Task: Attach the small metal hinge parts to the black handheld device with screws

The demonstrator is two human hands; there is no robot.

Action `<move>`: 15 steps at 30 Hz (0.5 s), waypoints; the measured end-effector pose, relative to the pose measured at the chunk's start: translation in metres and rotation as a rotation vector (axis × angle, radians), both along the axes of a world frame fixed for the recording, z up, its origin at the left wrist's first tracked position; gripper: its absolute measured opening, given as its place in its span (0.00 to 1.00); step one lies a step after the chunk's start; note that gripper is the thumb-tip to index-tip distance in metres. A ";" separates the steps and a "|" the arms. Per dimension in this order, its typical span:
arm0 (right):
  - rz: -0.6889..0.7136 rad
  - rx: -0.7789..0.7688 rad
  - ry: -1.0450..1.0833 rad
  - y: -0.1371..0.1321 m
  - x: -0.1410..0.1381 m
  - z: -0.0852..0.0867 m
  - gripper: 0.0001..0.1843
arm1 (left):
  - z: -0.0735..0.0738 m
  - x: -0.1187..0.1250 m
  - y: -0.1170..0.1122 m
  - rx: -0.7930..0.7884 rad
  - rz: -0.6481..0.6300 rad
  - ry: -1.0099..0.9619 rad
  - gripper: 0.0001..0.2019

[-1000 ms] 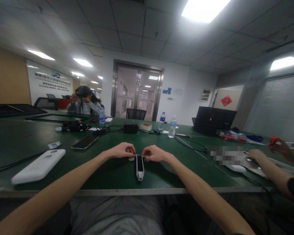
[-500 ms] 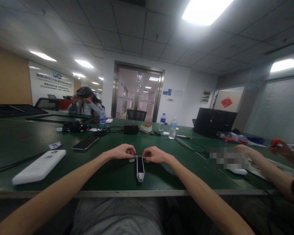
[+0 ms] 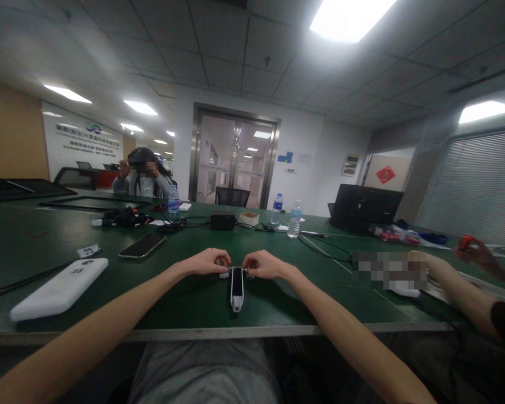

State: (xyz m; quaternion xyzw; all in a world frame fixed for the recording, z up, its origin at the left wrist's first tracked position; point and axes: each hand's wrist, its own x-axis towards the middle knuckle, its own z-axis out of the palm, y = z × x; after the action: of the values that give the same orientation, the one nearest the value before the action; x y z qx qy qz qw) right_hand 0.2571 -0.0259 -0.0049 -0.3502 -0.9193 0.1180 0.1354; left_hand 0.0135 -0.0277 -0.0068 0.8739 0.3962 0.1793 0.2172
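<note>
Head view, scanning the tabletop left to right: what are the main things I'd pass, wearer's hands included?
White oblong case → dark-screened phone → left hand → small white-and-black device → right hand → nearer clear bottle → black monitor.

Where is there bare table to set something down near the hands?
Bare green tabletop shows on both sides of the small gadget, between it and the wearer's forearms, and between the phone and the left hand. It is crowded along the far side, with bottles, a black box and cables, and at the right around a co-worker's forearm.
</note>
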 end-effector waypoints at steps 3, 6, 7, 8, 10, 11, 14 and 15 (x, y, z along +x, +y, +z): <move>0.002 -0.009 -0.003 -0.001 -0.001 0.001 0.12 | 0.000 0.000 0.000 -0.005 -0.004 -0.002 0.17; -0.002 0.014 -0.013 -0.005 0.000 0.008 0.12 | 0.010 0.002 -0.006 0.085 0.007 0.064 0.18; -0.011 0.047 -0.011 -0.008 0.001 0.011 0.13 | 0.016 0.003 -0.012 0.142 0.006 0.092 0.17; -0.022 0.107 0.001 -0.012 0.004 0.016 0.13 | 0.023 0.003 -0.019 0.203 0.006 0.104 0.17; -0.038 0.240 0.082 -0.025 0.010 0.025 0.14 | 0.035 0.001 -0.042 0.283 0.044 0.066 0.16; -0.055 0.307 0.161 -0.036 0.014 0.029 0.13 | 0.040 -0.003 -0.057 0.296 0.072 0.030 0.16; -0.044 0.463 0.349 -0.081 0.026 0.033 0.08 | 0.036 -0.027 -0.111 0.269 0.080 -0.008 0.15; -0.026 0.476 0.342 -0.100 0.031 0.030 0.08 | 0.027 -0.039 -0.131 0.248 0.062 0.030 0.13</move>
State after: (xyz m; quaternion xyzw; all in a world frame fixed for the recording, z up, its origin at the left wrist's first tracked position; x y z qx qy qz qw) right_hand 0.2876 -0.1264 0.0247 -0.2955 -0.8803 -0.0455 0.3684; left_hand -0.0250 -0.1588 0.0204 0.8840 0.4009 0.2206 0.0961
